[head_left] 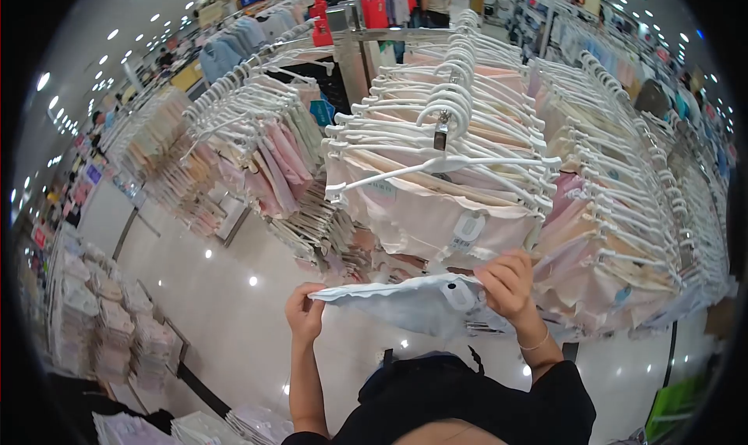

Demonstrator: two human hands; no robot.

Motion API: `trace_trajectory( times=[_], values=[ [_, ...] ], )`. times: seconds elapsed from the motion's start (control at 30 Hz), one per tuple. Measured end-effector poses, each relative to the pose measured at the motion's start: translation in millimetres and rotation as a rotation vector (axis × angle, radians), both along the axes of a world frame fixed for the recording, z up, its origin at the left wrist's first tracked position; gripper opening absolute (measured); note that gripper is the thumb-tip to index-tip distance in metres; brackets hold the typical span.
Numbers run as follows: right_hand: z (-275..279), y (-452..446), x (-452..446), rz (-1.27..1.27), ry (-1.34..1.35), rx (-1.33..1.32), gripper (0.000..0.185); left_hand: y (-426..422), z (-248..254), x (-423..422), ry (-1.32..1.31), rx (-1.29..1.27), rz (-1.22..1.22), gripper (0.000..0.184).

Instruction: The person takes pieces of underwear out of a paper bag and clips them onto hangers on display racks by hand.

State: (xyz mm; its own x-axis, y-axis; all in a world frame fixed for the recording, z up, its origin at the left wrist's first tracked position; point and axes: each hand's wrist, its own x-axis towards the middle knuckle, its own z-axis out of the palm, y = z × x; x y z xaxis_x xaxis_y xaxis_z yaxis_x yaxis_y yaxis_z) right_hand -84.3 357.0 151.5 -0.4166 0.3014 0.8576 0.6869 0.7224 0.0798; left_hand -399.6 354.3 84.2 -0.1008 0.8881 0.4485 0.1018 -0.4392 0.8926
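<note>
A pair of light blue underpants [389,303] is stretched by its waistband between my two hands, with a white tag [458,294] near the right end. My left hand [305,311] pinches the left end of the waistband. Closed on the other end is my right hand [506,284], just below the front of the rack. Above them, a bare white hanger [444,164] is foremost on the rail. Behind it hang pale pink underpants [413,219] with a white tag, on another hanger.
More hangers with pastel underwear [600,211] fill the rail to the right. To the left stands another rack of pink and beige garments [280,160]. Stacks of packaged garments [117,320] are at the lower left, above a shiny tiled floor [226,305]. A person [435,1] stands far back.
</note>
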Motion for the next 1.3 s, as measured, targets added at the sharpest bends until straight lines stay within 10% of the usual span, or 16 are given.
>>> trace_trajectory(
  times=[0.27, 0.6, 0.77, 1.17, 1.3],
  values=[
    [2.2, -1.5, -21.3, -0.152, 0.162, -0.052, 0.014, 50.6, 2.7, -7.7, -0.068, -0.200, -0.187, 0.013],
    [3.1, -30.8, -11.9, 0.039, 1.058, -0.840, 0.018, 89.1, 36.6, -6.9, 0.374, 0.429, -0.279, 0.013],
    [20.1, -36.8, -9.4, 0.067, 1.252, -0.942, 0.015, 94.5, 33.2, -4.3, -0.129, 0.002, -0.541, 0.013],
    [82.4, -25.8, -40.0, -0.094, 0.905, -0.061, 0.009, 95.6, 68.3, 40.2, -0.525, 0.115, -0.583, 0.016],
    [113.8, -8.6, -56.0, -0.054, 0.371, -0.001, 0.005, 93.6, 65.7, 35.8, -0.567, 0.059, -0.618, 0.015]
  ],
)
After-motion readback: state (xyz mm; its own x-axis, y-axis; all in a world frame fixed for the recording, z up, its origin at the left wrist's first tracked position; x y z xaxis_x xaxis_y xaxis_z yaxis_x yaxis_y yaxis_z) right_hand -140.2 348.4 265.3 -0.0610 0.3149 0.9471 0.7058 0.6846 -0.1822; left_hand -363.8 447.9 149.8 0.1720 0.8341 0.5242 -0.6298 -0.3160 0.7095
